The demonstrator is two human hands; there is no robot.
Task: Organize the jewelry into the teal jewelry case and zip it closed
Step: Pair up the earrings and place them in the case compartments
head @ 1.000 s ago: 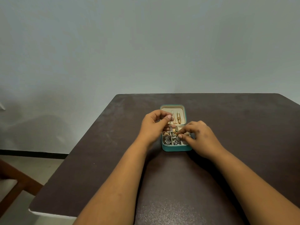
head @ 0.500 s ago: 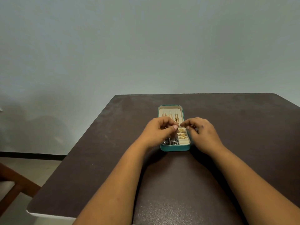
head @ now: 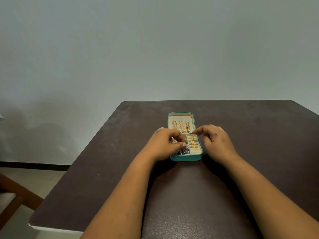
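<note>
Over the open teal case (head: 185, 157), L hand (head: 162, 145) seemingly pinches jewelry (head: 173, 140); R hand (head: 215, 141) fingers loosely curled, empty.

The left hand (head: 164, 144) covers the teal jewelry case's (head: 186, 157) left compartments; the right hand (head: 214, 142) flanks its right wall; the dark table (head: 259, 135) around lies bare

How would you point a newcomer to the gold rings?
On the dark table lies an open teal case. Its near half has a cream slotted strip along the right side, holding the gold rings in a row; the gold chains instead hang in the far lid.
</note>
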